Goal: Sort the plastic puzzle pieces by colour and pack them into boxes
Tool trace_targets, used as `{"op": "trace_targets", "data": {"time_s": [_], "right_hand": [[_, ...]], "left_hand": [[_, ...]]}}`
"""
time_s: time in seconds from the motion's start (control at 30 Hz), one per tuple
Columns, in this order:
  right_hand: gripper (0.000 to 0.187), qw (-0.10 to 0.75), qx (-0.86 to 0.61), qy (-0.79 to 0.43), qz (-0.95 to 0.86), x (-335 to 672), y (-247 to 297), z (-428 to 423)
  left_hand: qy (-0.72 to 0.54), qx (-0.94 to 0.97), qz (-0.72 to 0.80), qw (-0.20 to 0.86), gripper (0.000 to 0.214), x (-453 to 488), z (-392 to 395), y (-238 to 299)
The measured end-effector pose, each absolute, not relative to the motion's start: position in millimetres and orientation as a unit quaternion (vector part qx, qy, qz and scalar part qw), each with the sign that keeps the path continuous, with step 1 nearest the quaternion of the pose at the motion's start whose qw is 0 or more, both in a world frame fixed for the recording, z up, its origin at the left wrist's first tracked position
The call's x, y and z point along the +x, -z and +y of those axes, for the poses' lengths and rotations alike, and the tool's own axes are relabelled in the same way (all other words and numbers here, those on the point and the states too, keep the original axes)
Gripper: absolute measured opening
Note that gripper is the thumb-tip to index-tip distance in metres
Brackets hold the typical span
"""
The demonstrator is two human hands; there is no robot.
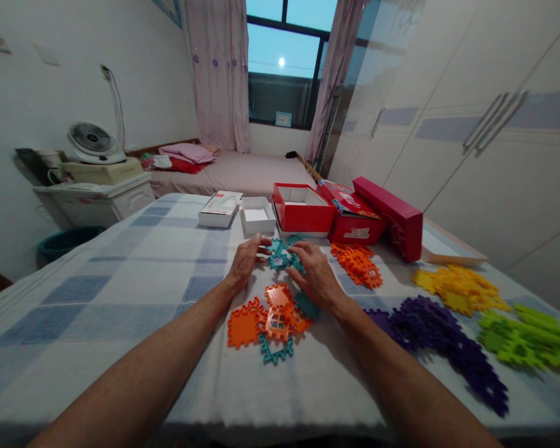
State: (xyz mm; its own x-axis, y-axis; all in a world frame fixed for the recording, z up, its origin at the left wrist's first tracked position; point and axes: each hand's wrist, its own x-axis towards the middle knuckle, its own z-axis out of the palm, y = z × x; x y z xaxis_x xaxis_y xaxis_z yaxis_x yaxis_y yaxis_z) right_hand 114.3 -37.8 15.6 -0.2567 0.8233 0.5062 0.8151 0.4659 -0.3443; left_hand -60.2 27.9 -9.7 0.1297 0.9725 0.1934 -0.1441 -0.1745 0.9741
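A cluster of teal interlocking building pieces [278, 256] lies on the cloth between my two hands. My left hand [247, 258] is at its left side, fingers stretched out and apart, the fingertips at its edge. From the right, my right hand [313, 274] curves over the cluster, thumb and fingers spread, partly hiding it. Closer to me is a loose heap of orange pieces [243, 326], one with a window shape. A teal frame piece [276, 353] lies at its front, and a flat teal piece [307, 305] pokes out beside my right wrist.
Sorted piles of orange [357, 264], dark purple [441, 330], yellow [462, 287] and lime green pieces [525, 339] lie to the right. Behind stand an open red box [303, 214], a small white box [257, 218], a lidded white box [219, 210] and a long magenta box [392, 218].
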Motion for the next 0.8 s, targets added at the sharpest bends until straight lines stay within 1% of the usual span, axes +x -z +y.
{"op": "trace_targets", "data": {"time_s": [0.03,0.07,0.13,0.2,0.27,0.37,0.47,0.53,0.63,0.73,0.8], "right_hand": [[0.039,0.321,-0.533,0.010,-0.783,115,-17,-37],[0.042,0.312,-0.539,0.014,-0.782,114,-19,-38],[0.036,0.274,-0.522,-0.019,-0.808,112,-23,-43],[0.032,0.213,-0.494,-0.067,-0.840,109,-25,-50],[0.035,0.157,-0.486,-0.090,-0.855,105,-24,-55],[0.037,0.124,-0.500,-0.090,-0.852,101,-19,-57],[0.031,0.123,-0.512,-0.088,-0.845,99,-13,-54],[0.021,0.133,-0.518,-0.084,-0.841,97,-10,-51],[0.006,0.172,-0.532,-0.091,-0.824,94,-9,-47],[0.009,0.242,-0.554,-0.113,-0.788,100,-17,-45],[0.013,0.260,-0.536,-0.148,-0.789,110,-27,-48]], "left_hand": [[-0.541,0.544,0.382,0.516,0.059,-60,28,10],[-0.542,0.542,0.383,0.515,0.059,-60,28,10],[-0.544,0.540,0.385,0.514,0.059,-60,27,9],[-0.544,0.538,0.386,0.516,0.059,-60,27,9],[-0.543,0.539,0.385,0.517,0.058,-60,26,9],[-0.543,0.541,0.384,0.515,0.058,-60,26,8],[-0.543,0.541,0.385,0.515,0.058,-60,26,8],[-0.542,0.539,0.386,0.516,0.059,-59,26,8],[-0.542,0.537,0.387,0.517,0.060,-59,25,7],[-0.544,0.537,0.386,0.517,0.060,-59,24,6],[-0.545,0.535,0.385,0.518,0.060,-59,24,6]]}}
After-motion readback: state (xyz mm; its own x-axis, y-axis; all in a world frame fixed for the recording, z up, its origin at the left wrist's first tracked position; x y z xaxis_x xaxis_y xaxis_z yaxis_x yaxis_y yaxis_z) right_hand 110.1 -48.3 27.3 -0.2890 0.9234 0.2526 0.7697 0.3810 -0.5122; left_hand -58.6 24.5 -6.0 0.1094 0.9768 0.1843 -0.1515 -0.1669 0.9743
